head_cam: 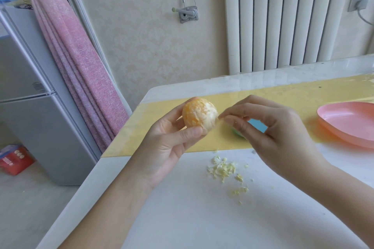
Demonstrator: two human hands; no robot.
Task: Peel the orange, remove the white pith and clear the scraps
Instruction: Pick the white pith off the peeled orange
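one peeled orange (199, 115), two hands, one pink dish (348, 121), one loose heap of pith scraps (224, 170). the left hand (168, 137), palm up with the forearm rising from below, has the orange in its grip between thumb and fingertips, above the worktop (182, 218). the right hand (273, 127), knuckles up, pinches a thin strand of pith (220, 118) at the orange's right edge. the orange is near round, its whiter side toward the right grip. the scraps lie below both grips, the dish right of them.
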